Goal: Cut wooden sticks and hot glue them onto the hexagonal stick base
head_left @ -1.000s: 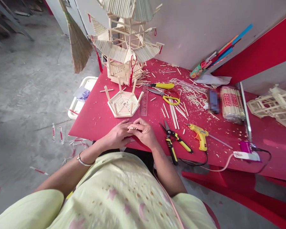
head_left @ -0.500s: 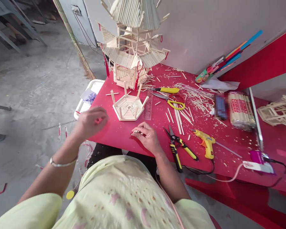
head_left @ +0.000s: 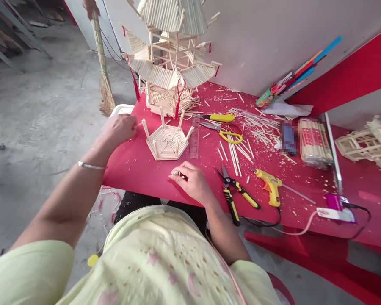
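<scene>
My right hand, low at the front of the red table, is closed around a bundle of short wooden stick pieces, their cut ends showing between thumb and fingers. My left hand is at the table's left edge, fingers curled and pinched at the end of a thin wooden stick; the fingertips are partly hidden. Just right of it stands a hexagonal stick base with upright posts at its corners. Behind rises a tiered stick pagoda with red tassels.
A clear ruler, a yellow cutter, scissors, pliers-like cutters and a yellow glue gun lie rightward. Loose sticks and crumbs are scattered. A packet of sticks is farther right. Another person's hand holds a broom.
My left hand has moved forward to the stick beside the hexagonal base. My right hand keeps its bundle. The view has shifted slightly, and a person's hand on the broom has come into sight.
</scene>
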Tool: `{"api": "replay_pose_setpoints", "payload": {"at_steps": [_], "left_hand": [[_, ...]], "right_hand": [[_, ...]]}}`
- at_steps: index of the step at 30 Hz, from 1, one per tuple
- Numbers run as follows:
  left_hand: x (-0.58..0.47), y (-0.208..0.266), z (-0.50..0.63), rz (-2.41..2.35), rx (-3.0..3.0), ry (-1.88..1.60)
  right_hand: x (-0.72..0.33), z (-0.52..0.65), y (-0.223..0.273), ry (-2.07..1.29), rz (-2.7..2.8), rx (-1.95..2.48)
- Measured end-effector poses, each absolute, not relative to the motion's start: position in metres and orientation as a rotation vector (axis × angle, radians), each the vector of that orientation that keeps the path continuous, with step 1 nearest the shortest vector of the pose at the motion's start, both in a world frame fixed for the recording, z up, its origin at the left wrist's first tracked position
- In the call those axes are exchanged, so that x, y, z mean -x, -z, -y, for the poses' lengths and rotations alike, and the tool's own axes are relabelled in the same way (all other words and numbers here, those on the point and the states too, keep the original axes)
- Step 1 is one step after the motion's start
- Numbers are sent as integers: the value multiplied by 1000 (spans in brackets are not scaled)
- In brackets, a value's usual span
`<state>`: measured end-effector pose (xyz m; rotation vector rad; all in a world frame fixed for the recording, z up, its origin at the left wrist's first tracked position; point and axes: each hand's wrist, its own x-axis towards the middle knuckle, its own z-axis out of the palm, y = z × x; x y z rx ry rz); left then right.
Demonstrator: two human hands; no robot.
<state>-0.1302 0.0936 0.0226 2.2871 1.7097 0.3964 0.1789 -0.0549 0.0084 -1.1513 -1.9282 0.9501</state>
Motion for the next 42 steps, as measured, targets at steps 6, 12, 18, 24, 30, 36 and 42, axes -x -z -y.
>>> {"api": "replay_pose_setpoints", "payload": {"at_steps": [6,12,18,24,30,36,42], "left_hand": [[114,0,34,-1547,-1846,-934],[49,11,65,-1172,-2107,-869],[27,12,52,-1121,-2194,-809],[23,19,49,-1117,-2139,-856],[10,20,40,-1061,-2033,-687],[-5,18,38,-1102,-2175,-680],[-13,29,45,-975,-2086,-800]], "right_hand": [[-181,58,-7,-975,1920,1114],[-184,62,-7,-947,1933,1150],[-188,66,-6,-891,1882,1179],[-189,65,-8,-863,1953,1138],[-189,62,-5,-887,1953,1036],[-197,62,-6,-894,1976,1087],[-200,63,-4,-822,2010,1105]]}}
